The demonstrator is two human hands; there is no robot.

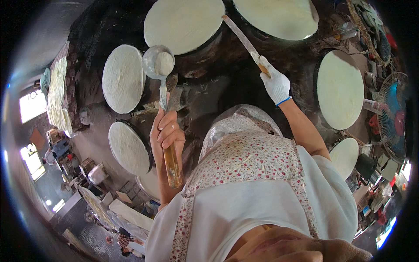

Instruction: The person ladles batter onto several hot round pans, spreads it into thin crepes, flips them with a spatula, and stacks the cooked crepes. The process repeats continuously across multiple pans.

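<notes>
My bare left hand [167, 130] is closed round the wooden handle of a metal ladle [150, 61], whose bowl holds some whitish matter. The bowl hangs between a pale round sheet [123, 78] on the left and a larger round sheet [183, 24] at the far side. In a white knitted glove with a blue cuff, my right hand [276, 83] grips a long flat spatula [241, 37] with a wooden handle. Its blade, smeared white, reaches forward, its tip near the gap between the large sheet and another far round sheet [279, 15].
More pale round sheets lie about me on dark round bases, at the right [340, 89], lower right [344, 158] and lower left [129, 148]. A fan [393, 115] stands at the far right. A stack of pale sheets [60, 94] is at the left. Another person [126, 240] is at the lower left.
</notes>
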